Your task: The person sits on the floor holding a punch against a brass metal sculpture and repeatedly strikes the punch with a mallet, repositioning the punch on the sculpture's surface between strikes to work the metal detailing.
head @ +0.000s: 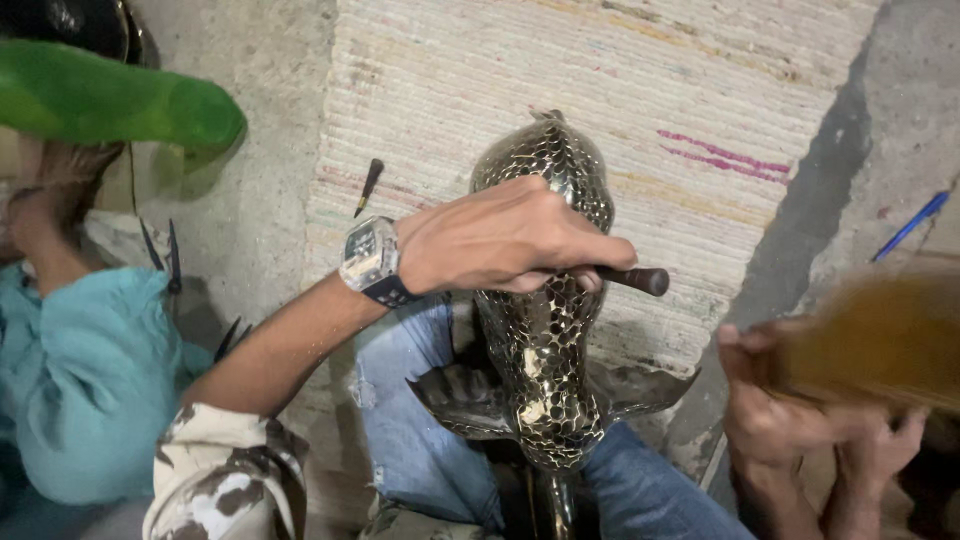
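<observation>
Metal fish (pixel 545 330), covered in shiny scales, stands upright between the person's knees in jeans (pixel 420 440), above a striped mat (pixel 600 90). Left hand (pixel 500 240) has its grip pressed around a dark-handled tool (pixel 635 279) held against the fish. Right hand (pixel 790 400) is blurred, its grip closed on a brown object (pixel 880 340).
</observation>
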A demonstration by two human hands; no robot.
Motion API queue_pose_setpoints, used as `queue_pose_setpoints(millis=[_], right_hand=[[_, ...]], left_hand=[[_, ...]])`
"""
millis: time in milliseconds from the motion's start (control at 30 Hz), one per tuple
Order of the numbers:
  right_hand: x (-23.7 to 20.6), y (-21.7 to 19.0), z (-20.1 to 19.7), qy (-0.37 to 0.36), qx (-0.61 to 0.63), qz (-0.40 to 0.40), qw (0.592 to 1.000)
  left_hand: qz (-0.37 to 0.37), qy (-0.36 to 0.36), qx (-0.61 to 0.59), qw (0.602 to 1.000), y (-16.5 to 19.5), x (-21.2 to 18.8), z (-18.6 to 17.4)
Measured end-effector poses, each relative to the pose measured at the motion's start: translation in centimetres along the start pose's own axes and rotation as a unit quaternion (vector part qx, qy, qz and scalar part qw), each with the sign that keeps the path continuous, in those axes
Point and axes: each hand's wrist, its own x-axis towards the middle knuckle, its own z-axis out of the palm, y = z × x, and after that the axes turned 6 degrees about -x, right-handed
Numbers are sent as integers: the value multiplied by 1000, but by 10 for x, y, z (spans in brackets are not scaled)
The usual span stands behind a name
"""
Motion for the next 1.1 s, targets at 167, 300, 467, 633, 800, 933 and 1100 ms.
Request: queue_pose_setpoints(millis=[167,300,467,633,800,933,1100], right_hand=[[3,-5,-12,-88,-204,-12,975],[-5,3,-11,-53,-52,117,990],[-7,16,-14,-56,-175,-14,983],[1,19,-19,-40,-210,-35,976],[2,10,-19,-20,-103,47,993],[0,2,-15,-47,-150,14,987],[-4,3,-5,23,72,103,992]], left_hand=[[64,28,3,998,-7,-5,2],[41,21,-4,999,-5,-4,1],[60,32,32,997,6,1,-4],[57,24,11,998,16,6,-14],[38,1,13,999,21,9,-18],[30,11,18,999,18,8,-15],[26,9,18,999,13,5,-10]])
